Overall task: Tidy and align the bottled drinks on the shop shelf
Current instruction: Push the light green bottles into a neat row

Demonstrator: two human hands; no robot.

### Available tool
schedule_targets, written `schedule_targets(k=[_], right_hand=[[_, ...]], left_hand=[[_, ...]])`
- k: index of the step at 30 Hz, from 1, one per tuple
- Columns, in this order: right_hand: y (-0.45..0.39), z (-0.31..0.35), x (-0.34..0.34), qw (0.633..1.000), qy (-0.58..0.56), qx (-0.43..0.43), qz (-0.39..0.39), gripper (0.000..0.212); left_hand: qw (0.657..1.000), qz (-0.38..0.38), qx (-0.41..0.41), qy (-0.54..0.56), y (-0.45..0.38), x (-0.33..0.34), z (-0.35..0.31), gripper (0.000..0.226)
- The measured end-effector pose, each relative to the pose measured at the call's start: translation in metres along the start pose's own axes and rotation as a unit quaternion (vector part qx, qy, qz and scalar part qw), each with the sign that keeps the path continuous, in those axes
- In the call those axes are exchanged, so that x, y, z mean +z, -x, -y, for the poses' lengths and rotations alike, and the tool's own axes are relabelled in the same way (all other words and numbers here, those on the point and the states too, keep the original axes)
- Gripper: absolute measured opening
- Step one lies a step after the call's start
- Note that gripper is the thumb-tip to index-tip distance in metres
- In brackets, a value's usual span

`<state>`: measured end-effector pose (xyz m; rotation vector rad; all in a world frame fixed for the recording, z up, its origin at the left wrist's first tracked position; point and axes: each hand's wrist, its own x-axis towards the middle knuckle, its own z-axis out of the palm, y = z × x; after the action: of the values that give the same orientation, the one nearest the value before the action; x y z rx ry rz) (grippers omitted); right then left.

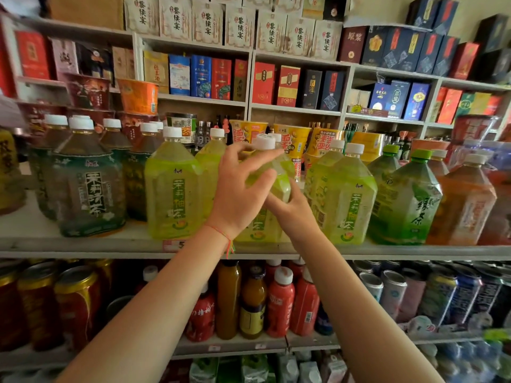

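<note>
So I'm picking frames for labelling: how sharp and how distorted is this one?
Head view: both hands on the light-green bottle are fairly sharp; frame edges smear, notably the water bottles at lower right; wide-angle bowing curves the shelf edge; lighting soft, no harsh glare.

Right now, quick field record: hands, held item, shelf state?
left hand: grips the yellow-green bottle's shoulder
right hand: grips its right side
yellow-green bottle: white cap, tilted, front of shelf
shelf: front row of big tea bottles, dark green at left, orange at right
neighbour bottle: upright, left of the hands
</note>
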<state>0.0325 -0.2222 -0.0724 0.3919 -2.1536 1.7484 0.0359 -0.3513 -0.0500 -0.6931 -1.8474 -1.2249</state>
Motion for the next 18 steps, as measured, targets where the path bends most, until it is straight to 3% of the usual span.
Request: schedule_targets(k=[3,6,8,12,15,16,18], right_hand=[[-0.001,-0.005,0.000,0.997,-0.006,0.021,-0.071,0.104],[-0.005,-0.009,-0.007,0.991,0.008,0.014,-0.134,0.109],[-0.003,-0.004,-0.007,0.991,0.023,0.005,-0.135,0.107],[-0.003,-0.001,0.000,0.987,-0.003,0.045,-0.157,0.082],[-0.011,0.001,0.001,0.979,-0.033,0.083,-0.182,0.069],[-0.014,0.002,0.000,0.976,-0.048,0.105,-0.186,0.067],[-0.017,0.006,-0.002,0.971,-0.074,0.146,-0.176,0.067]], left_hand=[[0.993,0.018,-0.078,0.083,0.004,0.010,-0.001,0.039],[0.954,-0.009,-0.205,0.220,0.009,0.019,0.002,0.057],[0.938,-0.009,-0.240,0.251,0.013,0.026,0.001,0.065],[0.908,-0.026,-0.303,0.289,0.006,0.039,0.004,0.061],[0.869,0.005,-0.381,0.316,0.000,0.063,0.077,0.098],[0.863,0.008,-0.394,0.318,-0.002,0.069,0.091,0.100],[0.850,-0.003,-0.418,0.319,-0.010,0.063,0.068,0.079]])
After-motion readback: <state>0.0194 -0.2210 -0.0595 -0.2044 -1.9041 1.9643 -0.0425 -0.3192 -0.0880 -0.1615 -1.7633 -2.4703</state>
